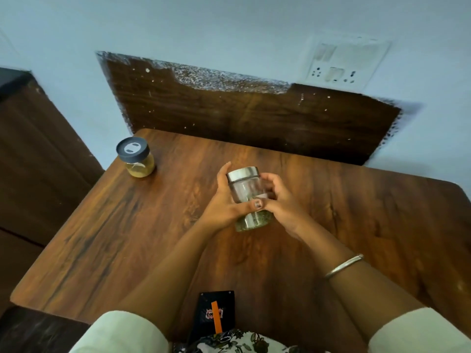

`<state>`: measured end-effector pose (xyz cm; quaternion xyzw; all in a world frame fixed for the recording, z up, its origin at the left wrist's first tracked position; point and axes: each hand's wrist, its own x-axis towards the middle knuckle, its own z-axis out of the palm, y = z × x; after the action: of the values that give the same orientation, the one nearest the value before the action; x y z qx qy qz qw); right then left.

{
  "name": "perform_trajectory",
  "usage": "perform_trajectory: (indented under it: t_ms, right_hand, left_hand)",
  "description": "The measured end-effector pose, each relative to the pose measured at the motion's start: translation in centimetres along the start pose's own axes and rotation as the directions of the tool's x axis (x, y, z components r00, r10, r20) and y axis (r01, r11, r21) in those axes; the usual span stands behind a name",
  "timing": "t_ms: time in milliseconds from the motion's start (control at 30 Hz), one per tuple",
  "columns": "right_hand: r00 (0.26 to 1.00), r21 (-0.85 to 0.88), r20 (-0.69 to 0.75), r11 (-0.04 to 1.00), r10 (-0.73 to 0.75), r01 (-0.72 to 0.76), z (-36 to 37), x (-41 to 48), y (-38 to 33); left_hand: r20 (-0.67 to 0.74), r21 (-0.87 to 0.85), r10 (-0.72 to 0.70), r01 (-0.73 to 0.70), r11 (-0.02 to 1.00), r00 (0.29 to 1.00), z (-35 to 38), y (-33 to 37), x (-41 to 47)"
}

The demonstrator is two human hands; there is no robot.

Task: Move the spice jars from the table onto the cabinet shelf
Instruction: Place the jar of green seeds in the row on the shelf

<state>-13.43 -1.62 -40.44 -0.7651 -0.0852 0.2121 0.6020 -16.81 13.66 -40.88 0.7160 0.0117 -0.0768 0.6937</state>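
Dark wood at far left may be the cabinet (38,154); no shelf shows. Near the surface's (127,238) back-left corner stands a grey-lidded jar (135,157) of yellowish spice, untouched. At centre the left hand (224,202) and right hand (280,200) together clasp a steel-lidded glass jar (248,200) of green spice, tilted, seemingly just off the wood. This looks like the pickup step; next it must be carried leftward, kept level.
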Motion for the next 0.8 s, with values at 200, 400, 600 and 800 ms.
perform_trajectory:
  t_ms: [200, 400, 600, 800]
  right_hand:
    - [0.980, 0.314, 0.191, 0.943, 0.049, -0.108, -4.9, -3.1, 0.6]
    - [0.996, 0.416, 0.093, 0.908, 0.010, -0.048, -8.0, -5.2, 1.5]
    - [0.973, 0.243, 0.211, 0.969, -0.090, 0.037, -10.7, -7.4, 1.7]
    - [0.958, -0.286, 0.274, 0.943, -0.088, 0.169, -12.9, -8.8, -0.2]
  left_hand:
    - [0.065, -0.149, -0.013, 0.022, 0.989, 0.998, 4.6, 1.1, -0.1]
    - [0.098, 0.031, 0.026, -0.029, 0.999, 0.995, 7.4, 1.9, -0.9]
    - [0.269, 0.207, 0.057, -0.115, 0.972, 0.962, 9.7, 3.4, -1.6]
    - [0.268, 0.146, 0.099, -0.142, 0.979, 0.958, 10.0, 4.3, -2.1]
